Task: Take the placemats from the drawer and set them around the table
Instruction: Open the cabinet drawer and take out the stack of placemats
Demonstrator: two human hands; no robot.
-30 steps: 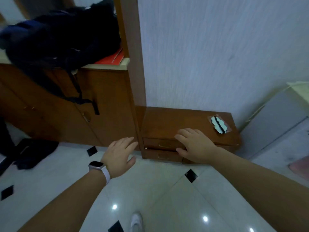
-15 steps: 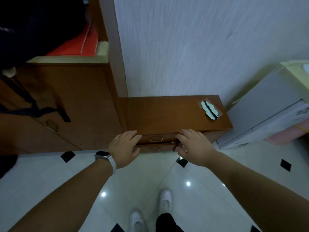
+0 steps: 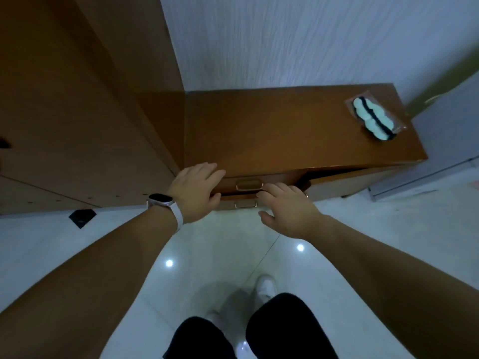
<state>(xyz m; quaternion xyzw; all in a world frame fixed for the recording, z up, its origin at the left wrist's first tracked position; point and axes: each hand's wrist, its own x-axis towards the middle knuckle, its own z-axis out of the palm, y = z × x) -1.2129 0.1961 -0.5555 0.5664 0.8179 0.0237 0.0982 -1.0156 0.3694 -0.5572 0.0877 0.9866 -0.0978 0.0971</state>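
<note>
A low wooden cabinet (image 3: 285,130) stands against the white wall with two small drawers in its front. The top drawer (image 3: 277,178) has a brass handle (image 3: 248,184) and sticks out slightly, with a dark gap at its right end. My left hand (image 3: 197,187) holds the drawer's left end, fingers over the top edge and thumb underneath. My right hand (image 3: 287,211) has its fingertips hooked under the drawer's lower edge, just right of the handle. The lower drawer (image 3: 245,204) is closed. No placemats are visible; the drawer's inside is hidden.
A clear packet with a pale blue and black item (image 3: 373,117) lies on the cabinet's right end. A tall wooden cupboard (image 3: 77,112) adjoins on the left and a grey unit (image 3: 445,141) on the right. My legs and white shoes (image 3: 264,288) stand on glossy white tiles.
I have stepped closer and bent over the cabinet. Both hands moved from the cabinet's front edge onto the top drawer, which now shows a gap at its right end.
</note>
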